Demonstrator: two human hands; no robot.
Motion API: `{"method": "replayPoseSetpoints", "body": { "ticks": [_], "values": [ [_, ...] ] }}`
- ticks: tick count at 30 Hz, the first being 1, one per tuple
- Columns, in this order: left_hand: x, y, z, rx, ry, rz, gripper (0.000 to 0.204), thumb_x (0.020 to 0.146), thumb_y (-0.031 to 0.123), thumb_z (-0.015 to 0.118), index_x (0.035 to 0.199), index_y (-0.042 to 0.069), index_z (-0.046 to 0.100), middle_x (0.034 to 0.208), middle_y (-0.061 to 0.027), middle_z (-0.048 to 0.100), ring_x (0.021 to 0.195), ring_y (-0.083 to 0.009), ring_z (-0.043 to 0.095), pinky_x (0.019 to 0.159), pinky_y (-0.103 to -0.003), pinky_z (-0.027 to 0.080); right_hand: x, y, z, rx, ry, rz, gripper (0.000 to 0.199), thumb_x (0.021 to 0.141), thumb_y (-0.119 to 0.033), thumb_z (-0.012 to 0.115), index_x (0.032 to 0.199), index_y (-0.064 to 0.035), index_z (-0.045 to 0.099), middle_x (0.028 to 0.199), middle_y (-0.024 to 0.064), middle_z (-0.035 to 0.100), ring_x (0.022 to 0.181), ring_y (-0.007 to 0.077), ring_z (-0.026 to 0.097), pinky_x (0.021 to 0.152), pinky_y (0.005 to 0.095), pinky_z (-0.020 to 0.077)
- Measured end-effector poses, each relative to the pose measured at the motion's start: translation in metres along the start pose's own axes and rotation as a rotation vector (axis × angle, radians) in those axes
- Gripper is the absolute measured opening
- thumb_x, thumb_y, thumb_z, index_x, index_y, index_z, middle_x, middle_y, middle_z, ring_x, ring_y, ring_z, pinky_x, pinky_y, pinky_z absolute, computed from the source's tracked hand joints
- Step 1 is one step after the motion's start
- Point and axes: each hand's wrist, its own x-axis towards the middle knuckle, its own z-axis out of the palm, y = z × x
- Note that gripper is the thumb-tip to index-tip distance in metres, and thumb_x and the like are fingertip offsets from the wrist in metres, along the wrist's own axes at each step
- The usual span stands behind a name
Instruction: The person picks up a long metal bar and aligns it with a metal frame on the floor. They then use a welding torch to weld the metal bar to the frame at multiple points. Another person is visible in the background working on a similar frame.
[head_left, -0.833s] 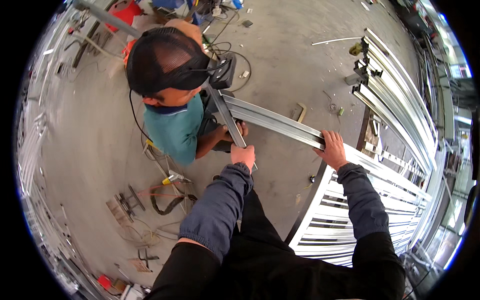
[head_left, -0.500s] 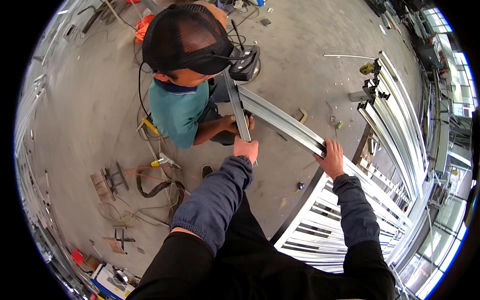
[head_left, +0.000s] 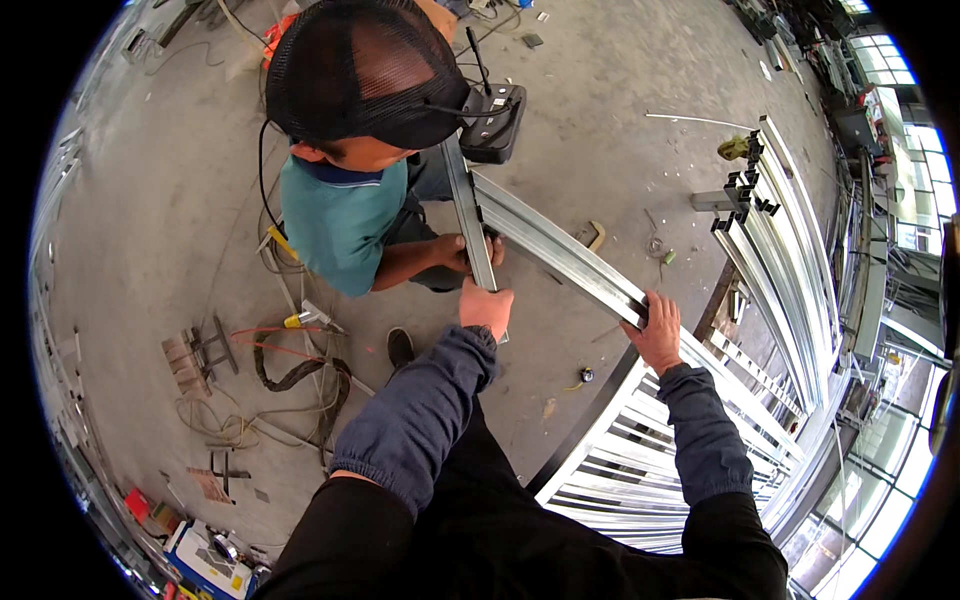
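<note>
Head view, mid-frame: left hand (head_left: 486, 308) grips the upright bar (head_left: 466, 215), right hand (head_left: 657, 331) wraps the long rail (head_left: 560, 250), co-worker (head_left: 350, 200) crouching

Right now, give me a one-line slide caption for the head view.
Left hand and right hand steady crossed metal bars while a crouching co-worker grips the joint.
</note>
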Motion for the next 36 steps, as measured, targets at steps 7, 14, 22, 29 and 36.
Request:
{"method": "replayPoseSetpoints", "body": {
  "ticks": [7,14,22,29,36],
  "values": [
    [-0.001,0.000,-0.004,0.132,0.031,-0.065,0.049,0.080,0.016,0.074,0.119,-0.008,0.057,0.099,-0.0287,0.070,0.091,-0.0478,0.070,0.081,-0.051,0.055,0.001,0.002,0.000,-0.006,0.010,-0.009,0.076,0.076,-0.028,0.093,0.138,-0.0062,0.054,0.124,0.0155,0.062,0.115,0.0392,0.058,0.102,0.0511,0.0453],
    [-0.002,-0.002,-0.010,0.095,0.017,-0.049,0.043,0.081,0.013,0.072,0.113,-0.009,0.054,0.086,-0.0226,0.066,0.075,-0.0367,0.069,0.070,-0.046,0.055,0.006,-0.001,-0.005,0.014,0.023,-0.040,0.071,0.077,-0.028,0.092,0.134,-0.0078,0.055,0.119,0.0139,0.062,0.110,0.0373,0.058,0.099,0.0498,0.0460],
    [-0.023,0.042,-0.009,0.001,-0.018,-0.118,0.042,0.084,0.005,0.070,0.119,-0.006,0.051,0.074,-0.0108,0.061,0.058,-0.0215,0.062,0.055,-0.040,0.051,0.003,0.002,-0.005,0.012,0.011,-0.017,0.072,0.077,-0.028,0.091,0.136,-0.0079,0.055,0.120,0.0133,0.062,0.110,0.0369,0.058,0.098,0.0489,0.0456],
    [-0.022,0.042,-0.010,-0.090,-0.077,-0.167,0.041,0.086,-0.001,0.068,0.121,-0.003,0.045,0.075,-0.0052,0.056,0.056,-0.0143,0.056,0.050,-0.033,0.046,0.005,0.003,-0.007,0.025,0.011,-0.010,0.071,0.077,-0.027,0.091,0.135,-0.0080,0.056,0.120,0.0134,0.063,0.109,0.0365,0.059,0.099,0.0487,0.0459],
    [-0.027,0.053,-0.011,-0.044,-0.056,-0.123,0.038,0.085,0.000,0.070,0.115,-0.004,0.048,0.072,-0.0068,0.060,0.055,-0.0146,0.059,0.050,-0.032,0.046,0.007,0.002,-0.004,0.023,0.026,-0.004,0.072,0.076,-0.028,0.091,0.135,-0.0079,0.056,0.118,0.0134,0.062,0.112,0.0365,0.059,0.100,0.0492,0.0460]
  ]
}}
